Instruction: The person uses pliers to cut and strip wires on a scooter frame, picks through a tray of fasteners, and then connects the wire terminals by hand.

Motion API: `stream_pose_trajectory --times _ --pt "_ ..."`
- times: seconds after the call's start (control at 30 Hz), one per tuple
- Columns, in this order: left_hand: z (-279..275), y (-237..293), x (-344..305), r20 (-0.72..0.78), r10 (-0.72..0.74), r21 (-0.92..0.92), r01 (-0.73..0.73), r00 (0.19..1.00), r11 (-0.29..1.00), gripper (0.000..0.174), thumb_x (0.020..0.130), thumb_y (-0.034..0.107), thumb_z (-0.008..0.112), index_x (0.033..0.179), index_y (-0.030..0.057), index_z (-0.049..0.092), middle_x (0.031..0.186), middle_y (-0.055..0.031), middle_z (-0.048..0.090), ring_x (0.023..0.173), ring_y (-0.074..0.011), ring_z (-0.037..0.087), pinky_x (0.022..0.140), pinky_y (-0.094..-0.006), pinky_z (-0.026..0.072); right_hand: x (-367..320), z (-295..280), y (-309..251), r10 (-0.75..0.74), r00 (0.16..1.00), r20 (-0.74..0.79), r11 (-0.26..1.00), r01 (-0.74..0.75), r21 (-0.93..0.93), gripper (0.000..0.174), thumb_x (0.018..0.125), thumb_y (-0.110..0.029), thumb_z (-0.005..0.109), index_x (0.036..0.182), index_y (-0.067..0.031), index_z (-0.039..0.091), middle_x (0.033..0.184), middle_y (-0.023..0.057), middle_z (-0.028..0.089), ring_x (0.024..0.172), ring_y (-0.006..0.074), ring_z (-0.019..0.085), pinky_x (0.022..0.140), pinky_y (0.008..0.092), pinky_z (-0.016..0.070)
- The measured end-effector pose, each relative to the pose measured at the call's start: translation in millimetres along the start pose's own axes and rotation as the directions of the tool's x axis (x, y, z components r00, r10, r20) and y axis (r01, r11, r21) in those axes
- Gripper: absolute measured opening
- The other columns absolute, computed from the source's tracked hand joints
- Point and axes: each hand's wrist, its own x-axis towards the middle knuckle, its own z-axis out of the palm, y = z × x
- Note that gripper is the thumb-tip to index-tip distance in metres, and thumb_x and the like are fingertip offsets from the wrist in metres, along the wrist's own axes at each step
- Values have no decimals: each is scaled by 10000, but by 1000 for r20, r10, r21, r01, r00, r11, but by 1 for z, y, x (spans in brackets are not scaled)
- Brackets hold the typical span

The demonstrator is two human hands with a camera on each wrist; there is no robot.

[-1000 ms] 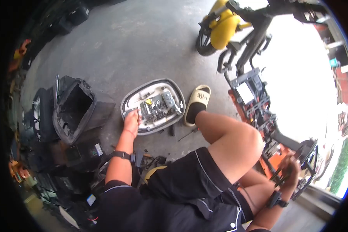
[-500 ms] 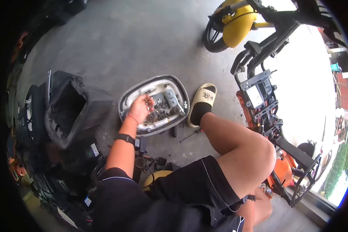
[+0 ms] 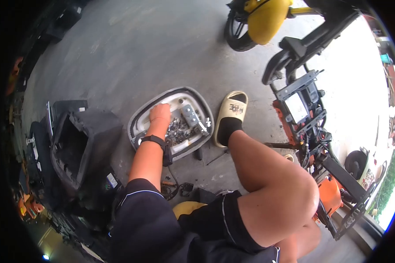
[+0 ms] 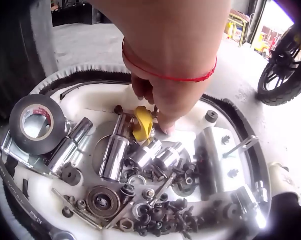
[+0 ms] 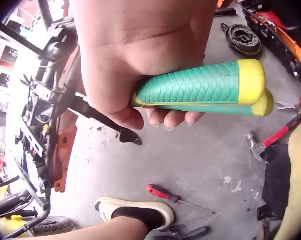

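Observation:
My left hand [image 4: 163, 95] reaches down into an upturned seat-shaped tray [image 3: 134, 127] of loose hardware, its fingertips low beside a small yellow piece [image 4: 143, 124]. Thumb and fingers are bent; I cannot tell whether they pinch something. Around them lie chrome sockets [image 4: 114, 156], a roll of black tape [image 4: 38, 124], a bearing [image 4: 103, 201] and many small bolts [image 4: 160, 215]. Curled fingers of my right hand [image 5: 145, 55] grip pliers [image 5: 195, 86] by green handles with yellow ends; their head is hidden by the hand. In the head view, the right hand is hidden behind the leg.
A stripped scooter frame [image 3: 300, 109] stands at the right, its yellow front fender [image 3: 267, 22] farther off. A hollow black bin [image 3: 74, 149] sits left of the tray. On the floor lie a red-handled screwdriver [image 5: 163, 192] and a hammer [image 5: 278, 137].
My left hand has moved from the tray's near left edge across the hardware to its far left side. The right hand, visible near the frame earlier, has gone behind the leg in the head view.

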Motion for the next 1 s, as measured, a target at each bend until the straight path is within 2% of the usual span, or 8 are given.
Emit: stream_pose_trajectory --times 0.07,0.13,0.23,0.43,0.53,0.6,0.73,1.0 --pt "3 2 7 10 -27 58 26 1000 998 214 932 163 563 996 153 767 1051 -104 740 1033 -282 704 886 -420 553 4 -9 3 -74 995 68 997 74 -3 292 763 -47 647 1033 -61 756 667 -5 457 638 31 505 601 185 395" --pt "5 0 0 -33 2 98 1 999 995 272 947 135 500 996 163 767 1031 -94 746 1012 -276 713 868 -411 557 6 -13 4 110 991 76 993 -114 40 280 803 -112 652 1042 -176 783 690 61 632 628 105 629 607 247 459" --pt "9 -2 -1 -40 47 136 -41 998 990 220 941 177 545 991 158 759 1020 -99 745 1000 -268 714 823 -420 551 -2 1 59 233 963 137 931 -262 255 253 846 -144 632 1072 -135 746 775 60 649 694 113 636 651 261 478" --pt "-8 0 -26 -261 36 -187 -87 965 979 185 880 265 640 951 99 681 949 -148 723 901 -329 697 799 -458 532 -20 -18 253 422 746 515 435 -665 607 219 902 -156 626 1072 -18 637 919 59 669 821 147 650 717 292 525" --pt "-69 21 -64 -374 -17 -577 -218 927 787 192 840 225 664 922 56 625 818 -140 660 778 -312 642 715 -433 506 -35 -33 339 433 798 419 670 -596 443 150 878 -122 633 1006 -48 609 819 35 611 697 119 586 617 276 470" --pt "-138 47 -117 -609 94 -530 -492 788 690 139 826 158 674 897 59 606 708 -89 561 664 -284 551 654 -410 465 -37 -56 338 346 828 442 649 -551 525 160 880 -124 636 1022 -57 610 786 17 580 685 104 569 611 260 450" --pt "-258 101 -226 -902 388 26 -875 188 484 148 770 44 697 876 79 601 663 -30 481 576 -223 460 595 -374 389 -35 -101 298 109 940 322 608 -320 726 143 879 -120 666 978 -46 594 777 5 568 692 105 575 631 256 450" --pt "-346 217 -350 -858 443 377 -905 -262 196 162 813 61 728 923 85 611 642 12 466 538 -163 420 570 -320 346 -22 -118 245 -378 922 85 209 -5 978 170 924 -186 714 996 -54 635 849 16 648 804 106 618 726 285 488"
